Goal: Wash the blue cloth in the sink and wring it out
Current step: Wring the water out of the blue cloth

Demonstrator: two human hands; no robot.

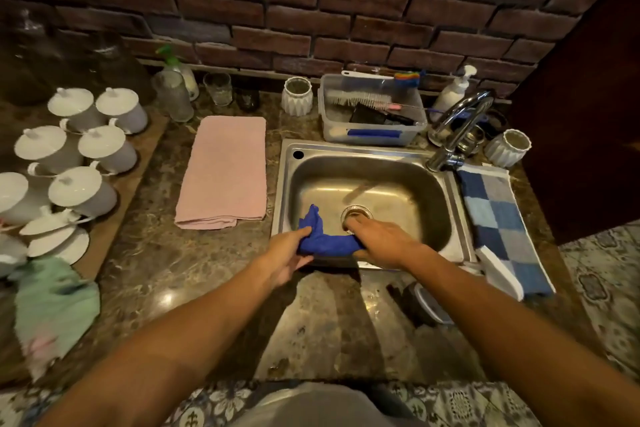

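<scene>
Both hands clamp the blue cloth (323, 236), rolled lengthwise, over the sink's (367, 152) near edge: left hand (287, 253) at one end, right hand (381, 243) at the other. Left of sink: pink towel (225, 170). Right: checked towel (498, 218). Behind: plastic tub (372, 111), tap (457, 128).

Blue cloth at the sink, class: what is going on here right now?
A person holds the blue cloth over the near edge of the steel sink, the left hand gripping one end and the right hand the other. The cloth is bunched into a roll between them, as if being wrung. No water shows running from the tap. A pink towel lies on the counter beside the sink.
</scene>
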